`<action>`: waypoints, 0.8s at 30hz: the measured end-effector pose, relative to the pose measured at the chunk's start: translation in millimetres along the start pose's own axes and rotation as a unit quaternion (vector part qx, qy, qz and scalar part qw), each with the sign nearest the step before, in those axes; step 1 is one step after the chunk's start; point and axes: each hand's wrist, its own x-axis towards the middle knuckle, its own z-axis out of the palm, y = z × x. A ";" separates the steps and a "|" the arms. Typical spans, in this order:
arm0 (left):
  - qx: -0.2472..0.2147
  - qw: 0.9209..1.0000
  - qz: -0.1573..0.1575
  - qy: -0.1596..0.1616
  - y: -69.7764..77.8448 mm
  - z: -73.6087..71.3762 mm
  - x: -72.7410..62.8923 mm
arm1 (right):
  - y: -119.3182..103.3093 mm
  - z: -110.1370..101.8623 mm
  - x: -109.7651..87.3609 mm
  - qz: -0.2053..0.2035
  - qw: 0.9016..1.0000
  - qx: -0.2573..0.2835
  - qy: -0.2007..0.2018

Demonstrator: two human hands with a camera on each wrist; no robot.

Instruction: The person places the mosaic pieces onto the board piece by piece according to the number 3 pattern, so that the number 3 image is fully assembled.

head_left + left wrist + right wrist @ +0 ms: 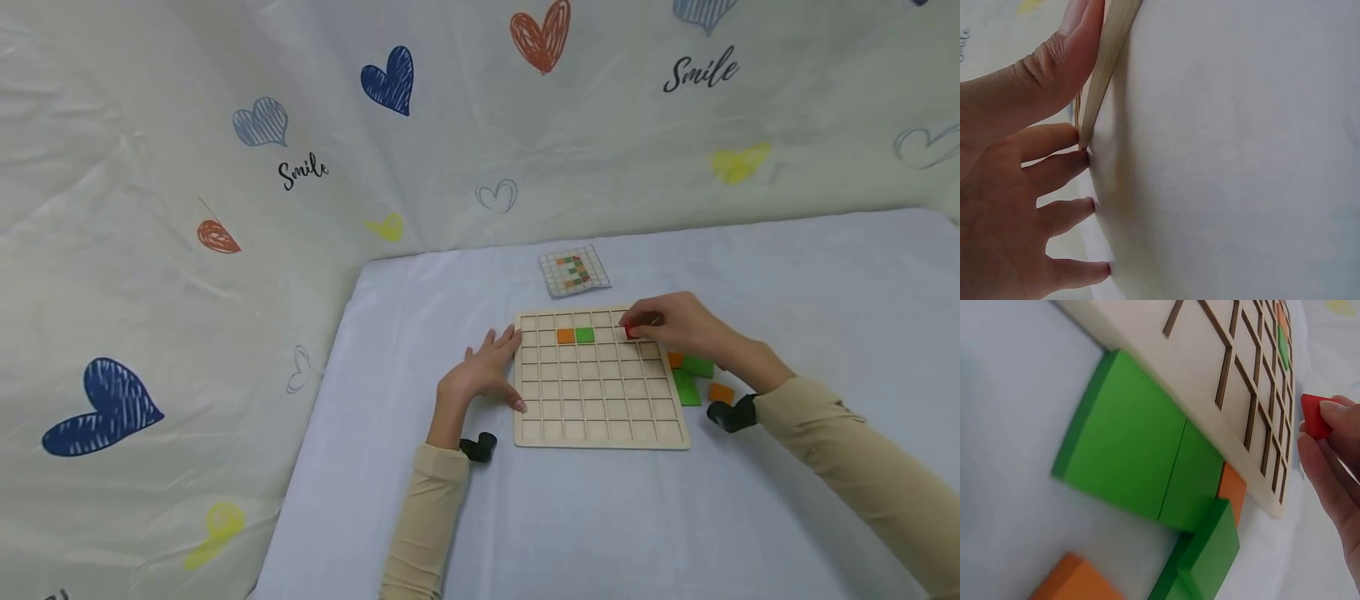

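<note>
A wooden grid board (604,433) lies on the white-covered table. In its upper rows an orange tile (566,336) and a green tile (585,335) sit side by side in neighbouring cells. My right hand (678,323) pinches a red tile (1316,416) between thumb and fingers, over the board's upper right part. At the board's left edge, my left hand (480,377) has its fingers spread; the left wrist view shows the thumb (1075,47) along the board's side and fingertips down at the table.
Loose green tiles (1125,437) and orange tiles (722,393) lie by the board's right edge, some overlapping. Behind the board is a pattern card (574,271) with a coloured grid. A white cloth (450,125) printed with hearts hangs behind the table.
</note>
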 end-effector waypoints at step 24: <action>0.006 1.000 -0.011 0.001 2.9 0.2 0.4 | -6.3 22.9 32.9 0.004 0.999 0.013 -0.035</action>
